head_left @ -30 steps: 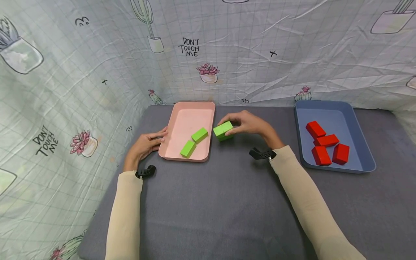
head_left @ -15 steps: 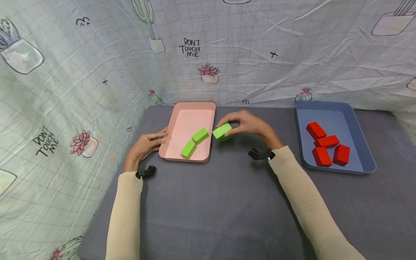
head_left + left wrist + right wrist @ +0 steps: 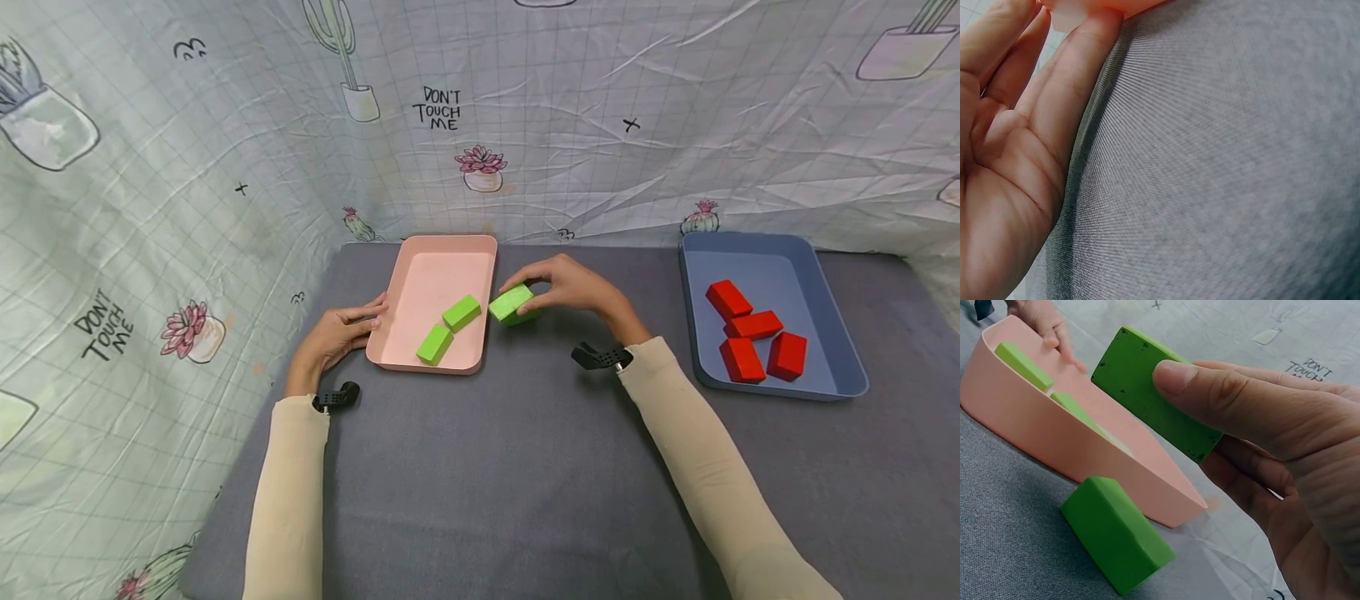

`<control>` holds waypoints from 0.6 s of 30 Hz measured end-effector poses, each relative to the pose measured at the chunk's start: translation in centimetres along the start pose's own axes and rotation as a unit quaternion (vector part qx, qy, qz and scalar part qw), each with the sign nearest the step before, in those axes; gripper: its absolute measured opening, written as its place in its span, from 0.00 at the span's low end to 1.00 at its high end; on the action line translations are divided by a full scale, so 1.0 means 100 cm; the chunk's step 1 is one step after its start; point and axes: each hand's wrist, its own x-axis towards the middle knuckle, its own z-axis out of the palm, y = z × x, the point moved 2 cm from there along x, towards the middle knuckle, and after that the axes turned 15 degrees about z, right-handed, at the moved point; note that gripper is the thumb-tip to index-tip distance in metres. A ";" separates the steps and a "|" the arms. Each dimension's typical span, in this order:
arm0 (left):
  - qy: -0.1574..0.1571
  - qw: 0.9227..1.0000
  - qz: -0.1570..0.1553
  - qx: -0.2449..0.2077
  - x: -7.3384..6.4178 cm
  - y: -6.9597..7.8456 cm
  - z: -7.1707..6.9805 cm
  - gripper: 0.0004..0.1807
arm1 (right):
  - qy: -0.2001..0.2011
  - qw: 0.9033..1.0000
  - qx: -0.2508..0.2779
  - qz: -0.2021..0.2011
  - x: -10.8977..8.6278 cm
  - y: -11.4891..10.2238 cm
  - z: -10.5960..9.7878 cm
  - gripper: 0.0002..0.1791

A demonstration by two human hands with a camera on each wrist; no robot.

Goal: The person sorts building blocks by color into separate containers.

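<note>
My right hand (image 3: 573, 287) pinches a green block (image 3: 1129, 378) between thumb and fingers, just right of the pink tray (image 3: 442, 258). In the right wrist view the held block is raised and tilted, its broad face speckled with dark marks. A second green block (image 3: 1113, 534) lies on the grey cloth beside the tray wall, below the held one; from the head view it is mostly covered. Inside the tray are two more green blocks, a nearer one (image 3: 435, 344) and a farther one (image 3: 461, 312). My left hand (image 3: 333, 340) touches the tray's left side with extended fingers.
At the right stands a blue tray (image 3: 832, 367) holding several red blocks (image 3: 753, 325). Grey cloth (image 3: 480, 483) covers the table. A patterned curtain (image 3: 585, 167) rises behind and along the left side. Each wrist wears a black camera mount.
My right hand has shifted slightly left with the green block, closer to the pink tray's right rim. The left hand and both trays stay where they were.
</note>
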 end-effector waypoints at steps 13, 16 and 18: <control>0.004 1.000 -0.012 0.002 0.000 -0.001 -0.001 0.28 | -0.017 0.999 0.037 0.012 0.005 -0.002 0.009 0.22; 0.003 1.000 -0.009 0.005 0.000 -0.001 -0.002 0.28 | -0.017 0.999 0.037 0.009 0.007 -0.002 0.011 0.22; 0.001 1.000 -0.004 0.005 0.000 -0.001 -0.002 0.28 | -0.018 0.999 0.037 0.006 0.008 -0.004 0.012 0.23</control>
